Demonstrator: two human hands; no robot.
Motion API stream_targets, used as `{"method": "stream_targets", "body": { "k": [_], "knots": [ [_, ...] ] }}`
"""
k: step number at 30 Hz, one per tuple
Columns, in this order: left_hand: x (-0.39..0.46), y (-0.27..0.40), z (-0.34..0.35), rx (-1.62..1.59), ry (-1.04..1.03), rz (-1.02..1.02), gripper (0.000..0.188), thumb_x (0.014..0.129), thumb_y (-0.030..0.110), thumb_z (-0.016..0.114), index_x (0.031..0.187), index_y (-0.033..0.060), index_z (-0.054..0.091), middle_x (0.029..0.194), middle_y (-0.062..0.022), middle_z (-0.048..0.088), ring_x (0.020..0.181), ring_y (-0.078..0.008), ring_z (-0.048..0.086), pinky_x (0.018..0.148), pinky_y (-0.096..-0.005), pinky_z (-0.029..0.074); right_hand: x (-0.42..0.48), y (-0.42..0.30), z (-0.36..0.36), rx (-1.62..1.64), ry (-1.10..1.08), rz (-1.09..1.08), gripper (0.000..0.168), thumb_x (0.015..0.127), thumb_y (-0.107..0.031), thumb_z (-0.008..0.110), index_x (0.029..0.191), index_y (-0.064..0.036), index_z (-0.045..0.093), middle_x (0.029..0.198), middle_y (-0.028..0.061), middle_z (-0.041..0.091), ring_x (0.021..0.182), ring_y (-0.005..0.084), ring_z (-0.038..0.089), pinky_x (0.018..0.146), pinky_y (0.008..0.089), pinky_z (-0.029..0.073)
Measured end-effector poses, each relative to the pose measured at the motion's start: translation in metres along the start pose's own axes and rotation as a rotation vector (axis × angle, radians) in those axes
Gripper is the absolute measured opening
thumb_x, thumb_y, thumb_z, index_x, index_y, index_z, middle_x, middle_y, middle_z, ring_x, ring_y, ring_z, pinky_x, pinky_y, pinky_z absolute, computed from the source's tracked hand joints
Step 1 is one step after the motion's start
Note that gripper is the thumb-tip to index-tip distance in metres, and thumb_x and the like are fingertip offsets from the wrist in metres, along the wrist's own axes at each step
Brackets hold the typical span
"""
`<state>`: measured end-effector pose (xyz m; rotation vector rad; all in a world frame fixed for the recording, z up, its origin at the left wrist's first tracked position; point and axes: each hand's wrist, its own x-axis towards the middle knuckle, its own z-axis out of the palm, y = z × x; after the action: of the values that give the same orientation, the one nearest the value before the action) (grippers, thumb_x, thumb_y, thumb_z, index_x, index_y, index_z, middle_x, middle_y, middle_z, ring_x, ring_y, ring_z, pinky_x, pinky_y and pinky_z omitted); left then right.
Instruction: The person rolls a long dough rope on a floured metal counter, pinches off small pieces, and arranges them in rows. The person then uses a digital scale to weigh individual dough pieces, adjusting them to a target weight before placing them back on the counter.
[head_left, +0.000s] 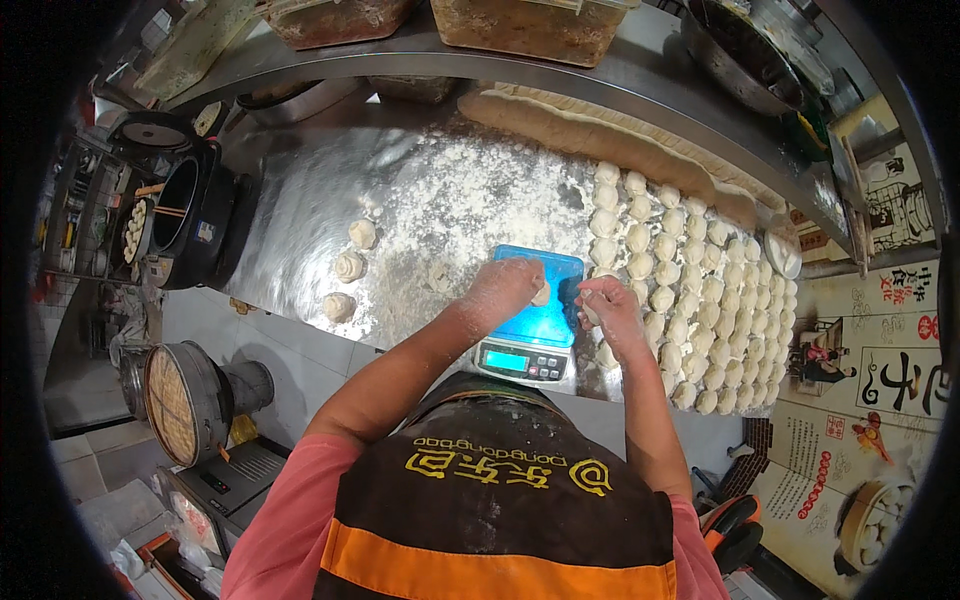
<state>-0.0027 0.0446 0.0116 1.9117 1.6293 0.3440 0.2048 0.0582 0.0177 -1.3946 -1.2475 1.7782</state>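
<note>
My left hand (504, 291) is over the blue platform of a digital kitchen scale (529, 328), its fingers closed around a small piece of dough (541, 294). Whether that piece rests on the platform is hard to tell. At the scale's right side, my right hand (616, 309) grips another lump of dough (592, 315), partly hidden by the fingers. Rows of pale dough balls (705, 307) cover the steel worktop (300, 202) to the right. Three separate dough pieces (349, 265) sit near its left front edge.
Loose flour (480, 180) dusts the worktop's middle. Long rolls of dough (600, 139) lie at the back beneath a steel shelf (645, 82) carrying plastic tubs (525, 30) and a metal bowl (739, 56). An open black cooker (191, 217) stands left; a bamboo steamer (176, 405) is lower left.
</note>
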Motion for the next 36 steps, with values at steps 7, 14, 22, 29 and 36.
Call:
{"method": "stream_targets", "body": {
  "k": [7, 14, 22, 29, 36],
  "knots": [
    [-0.001, -0.001, -0.007, -0.156, 0.107, -0.070, 0.021, 0.083, 0.026, 0.058, 0.089, 0.0057, 0.062, 0.086, -0.0143, 0.062, 0.083, -0.0321, 0.060, 0.073, -0.0403, 0.047, -0.006, -0.015, 0.007, 0.104, 0.035, 0.004, 0.019, 0.086, -0.015, 0.058, 0.101, -0.002, 0.055, 0.078, 0.0064, 0.059, 0.061, 0.0115, 0.056, 0.051, 0.0238, 0.045],
    [0.000, -0.008, -0.024, -0.498, 0.260, -0.023, 0.015, 0.082, 0.016, 0.058, 0.086, 0.0017, 0.061, 0.077, -0.0119, 0.064, 0.073, -0.0219, 0.063, 0.067, -0.0326, 0.049, -0.005, -0.020, 0.010, 0.068, 0.002, -0.001, 0.023, 0.085, -0.015, 0.058, 0.104, -0.002, 0.053, 0.080, 0.0077, 0.059, 0.065, 0.0119, 0.057, 0.052, 0.0242, 0.045],
    [-0.012, 0.019, -0.029, -0.510, 0.058, 0.310, 0.022, 0.078, 0.012, 0.066, 0.098, 0.0042, 0.061, 0.090, -0.0090, 0.053, 0.086, -0.0188, 0.056, 0.077, -0.0314, 0.045, -0.006, -0.027, 0.023, 0.137, -0.113, -0.002, 0.036, 0.082, -0.006, 0.057, 0.115, 0.003, 0.044, 0.083, 0.0122, 0.060, 0.064, 0.0139, 0.057, 0.051, 0.0255, 0.046],
    [-0.009, 0.014, -0.022, -0.438, -0.072, 0.297, 0.022, 0.078, 0.011, 0.064, 0.098, 0.0043, 0.061, 0.086, -0.0092, 0.054, 0.084, -0.0224, 0.057, 0.076, -0.0316, 0.046, -0.008, -0.025, 0.022, 0.231, -0.249, 0.064, 0.036, 0.082, -0.009, 0.056, 0.116, -0.001, 0.048, 0.087, 0.0109, 0.061, 0.066, 0.0155, 0.059, 0.051, 0.0258, 0.045],
    [-0.013, 0.023, -0.027, -0.435, -0.077, 0.315, 0.018, 0.077, 0.013, 0.064, 0.092, 0.0024, 0.061, 0.086, -0.0101, 0.055, 0.082, -0.0239, 0.058, 0.074, -0.0322, 0.046, -0.014, -0.032, 0.025, 0.247, -0.243, 0.048, 0.039, 0.081, -0.011, 0.057, 0.118, -0.002, 0.048, 0.087, 0.0085, 0.060, 0.067, 0.0151, 0.058, 0.053, 0.0250, 0.044]
  ]
}}
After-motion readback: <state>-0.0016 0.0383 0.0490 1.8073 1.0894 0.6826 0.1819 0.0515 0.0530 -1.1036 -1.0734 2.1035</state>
